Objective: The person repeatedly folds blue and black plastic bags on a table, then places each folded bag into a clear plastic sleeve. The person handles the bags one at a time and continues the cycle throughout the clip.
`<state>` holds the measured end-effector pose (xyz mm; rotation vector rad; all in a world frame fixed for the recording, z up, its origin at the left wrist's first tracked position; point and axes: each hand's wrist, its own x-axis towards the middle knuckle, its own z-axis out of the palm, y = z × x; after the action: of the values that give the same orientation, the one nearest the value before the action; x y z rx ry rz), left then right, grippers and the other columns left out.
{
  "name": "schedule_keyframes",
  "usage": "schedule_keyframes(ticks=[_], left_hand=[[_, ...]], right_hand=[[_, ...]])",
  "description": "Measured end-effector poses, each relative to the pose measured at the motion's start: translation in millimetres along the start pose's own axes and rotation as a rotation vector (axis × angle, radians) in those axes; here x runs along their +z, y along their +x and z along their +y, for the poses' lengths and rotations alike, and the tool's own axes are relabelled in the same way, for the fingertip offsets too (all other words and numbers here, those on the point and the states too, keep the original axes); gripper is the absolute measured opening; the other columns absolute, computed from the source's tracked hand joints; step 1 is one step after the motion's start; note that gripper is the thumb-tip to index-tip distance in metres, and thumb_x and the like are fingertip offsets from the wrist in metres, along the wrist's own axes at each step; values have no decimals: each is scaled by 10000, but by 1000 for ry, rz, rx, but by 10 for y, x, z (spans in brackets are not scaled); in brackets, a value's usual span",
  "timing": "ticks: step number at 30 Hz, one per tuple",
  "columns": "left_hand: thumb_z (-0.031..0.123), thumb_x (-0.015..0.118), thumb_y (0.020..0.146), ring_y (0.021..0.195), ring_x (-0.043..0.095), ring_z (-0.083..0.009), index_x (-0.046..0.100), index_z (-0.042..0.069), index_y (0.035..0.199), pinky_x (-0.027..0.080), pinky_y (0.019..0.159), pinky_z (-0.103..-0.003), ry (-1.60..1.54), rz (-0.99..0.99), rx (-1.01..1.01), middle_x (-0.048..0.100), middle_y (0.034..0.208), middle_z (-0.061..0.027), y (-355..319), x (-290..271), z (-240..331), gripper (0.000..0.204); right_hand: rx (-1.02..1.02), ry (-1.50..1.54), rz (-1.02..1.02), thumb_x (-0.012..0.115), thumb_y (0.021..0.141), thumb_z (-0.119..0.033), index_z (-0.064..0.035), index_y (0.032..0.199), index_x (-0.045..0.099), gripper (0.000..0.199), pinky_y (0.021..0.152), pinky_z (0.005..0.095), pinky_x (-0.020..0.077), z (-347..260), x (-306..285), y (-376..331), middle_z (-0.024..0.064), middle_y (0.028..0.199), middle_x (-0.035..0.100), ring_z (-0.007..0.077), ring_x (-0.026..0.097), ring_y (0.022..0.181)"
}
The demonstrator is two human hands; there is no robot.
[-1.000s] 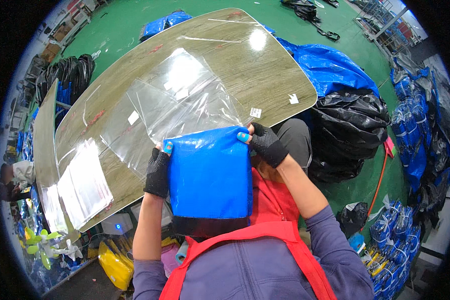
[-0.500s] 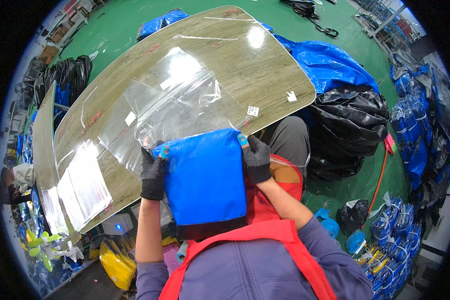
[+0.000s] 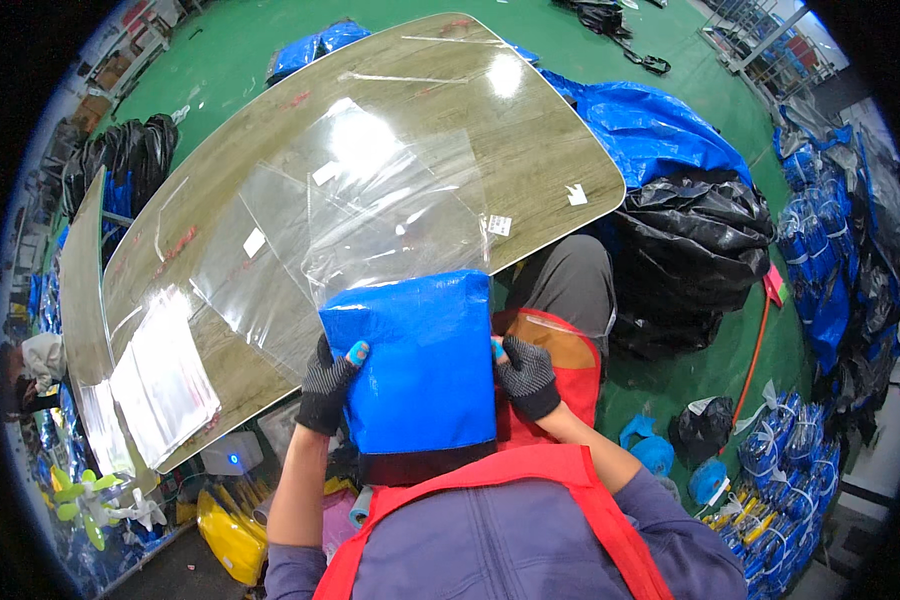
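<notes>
A folded blue plastic sheet (image 3: 417, 370) with a black lower edge lies in front of my chest. My left hand (image 3: 327, 388), in a dark knit glove with blue tape on the thumb, is closed on its left edge. On the opposite edge, my gloved right hand (image 3: 526, 376) grips it, the thumb on top and the other fingers partly hidden. At the sheet's far end, a clear plastic bag (image 3: 395, 235) stretches out over the table; whether the sheet's end is inside it I cannot tell. More clear bags (image 3: 245, 275) lie under and beside that one.
The wood-patterned table (image 3: 540, 110) has a stack of clear bags (image 3: 165, 380) at its left corner and small white labels (image 3: 499, 225). A large black bundle (image 3: 695, 265) stands right of my knee. Tied blue bundles (image 3: 790, 470) sit at lower right, a yellow package (image 3: 228, 535) at lower left.
Both hands have slid from the sheet's far corners nearer to me along its sides. The clear bag now lies flatter and more spread out beyond the sheet.
</notes>
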<state>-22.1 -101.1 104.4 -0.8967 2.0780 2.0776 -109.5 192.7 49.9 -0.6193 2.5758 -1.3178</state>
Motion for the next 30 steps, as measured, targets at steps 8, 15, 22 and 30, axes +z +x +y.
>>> schedule_keyframes(ticks=[8, 15, 22, 30], left_hand=[[428, 597, 922, 902, 541, -116, 563, 45, 1207, 463, 776, -275, -239, -10, 128, 611, 1042, -41, 303, -136, 111, 479], [339, 696, 856, 775, 550, -124, 594, 66, 1073, 472, 657, -283, 39, 229, 112, 604, 899, -48, 327, 96, 91, 363], [469, 721, 795, 1249, 447, -285, 310, 22, 1434, 369, 1045, -403, -77, -260, -88, 432, 1395, -169, -537, 236, -151, 882], [618, 584, 848, 1135, 531, -233, 365, 4, 1404, 443, 963, -381, 22, -435, -174, 546, 1269, -134, -841, 77, -452, 858]], right_hand=[[249, 953, -182, 625, 896, -391, -9, 1113, 629, 439, 763, 355, 504, 108, 185, 578, 95, 999, 668, 188, 616, 893], [426, 793, -191, 718, 821, -407, 1, 1242, 530, 616, 898, 395, 490, -349, 188, 259, 179, 1119, 628, 260, 598, 1031], [258, 627, -277, 760, 791, -374, 17, 1308, 473, 709, 907, 380, 496, -574, -485, 152, 192, 1117, 627, 262, 609, 1027], [437, 767, -427, 739, 812, -388, 41, 1261, 534, 654, 944, 338, 464, -305, -451, -533, 162, 1160, 632, 217, 596, 1070]])
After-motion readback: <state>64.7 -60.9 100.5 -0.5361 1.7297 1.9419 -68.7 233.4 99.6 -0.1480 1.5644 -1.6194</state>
